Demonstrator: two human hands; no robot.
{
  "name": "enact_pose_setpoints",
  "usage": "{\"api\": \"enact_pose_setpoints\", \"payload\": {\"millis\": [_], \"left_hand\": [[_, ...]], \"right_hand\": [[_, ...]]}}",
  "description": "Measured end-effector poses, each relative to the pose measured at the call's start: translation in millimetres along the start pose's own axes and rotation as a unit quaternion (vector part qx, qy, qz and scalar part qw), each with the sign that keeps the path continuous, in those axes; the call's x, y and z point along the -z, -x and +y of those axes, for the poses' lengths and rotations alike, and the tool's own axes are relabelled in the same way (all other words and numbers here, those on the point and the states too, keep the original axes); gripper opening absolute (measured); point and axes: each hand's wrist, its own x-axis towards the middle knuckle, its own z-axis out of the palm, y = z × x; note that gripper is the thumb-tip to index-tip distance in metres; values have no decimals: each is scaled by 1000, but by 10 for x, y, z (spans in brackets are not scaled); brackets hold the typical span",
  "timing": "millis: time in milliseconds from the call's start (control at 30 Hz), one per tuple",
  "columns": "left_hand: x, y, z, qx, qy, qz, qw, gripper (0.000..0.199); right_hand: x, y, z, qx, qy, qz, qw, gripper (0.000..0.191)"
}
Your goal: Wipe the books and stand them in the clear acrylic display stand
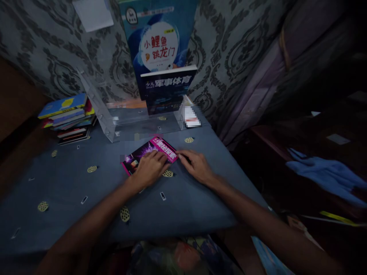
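A magenta and black book (166, 148) lies tilted on the blue patterned tablecloth (106, 198), near the middle of the view. My left hand (151, 167) rests on top of its cover, fingers bent and partly overlapping the picture. At the book's right corner is my right hand (196, 164), its thumb and index finger closed together on the edge. Behind the book, a clear plastic stand (99, 105) holds a dark book (169, 86) with white lettering and a taller blue book (159, 38) behind it.
Several books (70, 118) are stacked at the back left. A white item (191, 116), partly blurred, lies right of the stand. Patterned wallpaper rises behind the table. Beyond the right table edge are a curtain (258, 88) and a blue cloth (323, 172).
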Motion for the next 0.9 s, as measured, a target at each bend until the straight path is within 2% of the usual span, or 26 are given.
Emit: {"api": "enact_pose_setpoints", "payload": {"millis": [100, 200, 333, 467, 567, 667, 767, 900], "left_hand": [[22, 47, -209, 54, -3, 10, 998, 35], [45, 86, -321, 119, -16, -5, 993, 45], [72, 84, -286, 162, -20, -26, 986, 45], [38, 42, -261, 191, -5, -8, 981, 38], [-59, -6, -338, 194, 2, 28, 981, 31], [-186, -59, -509, 151, 20, 79, 985, 26], [-301, -86, -752, 107, 60, 111, 986, 27], [-396, -45, -1042, 121, 97, 124, 980, 34]], "right_hand": [[7, -19, 6, 21, 23, -16, 999, 31], [-3, -95, 54, 37, 34, -29, 998, 30], [-93, -313, 198, 46, 51, -39, 997, 30], [-266, -623, 337, 65, 71, -51, 994, 29], [-384, -832, 392, 78, 77, -54, 992, 31], [-452, -945, 433, 90, 85, -54, 991, 31], [-488, -961, 476, 100, 98, -50, 989, 32], [-517, -938, 492, 98, 118, -45, 987, 34]]}}
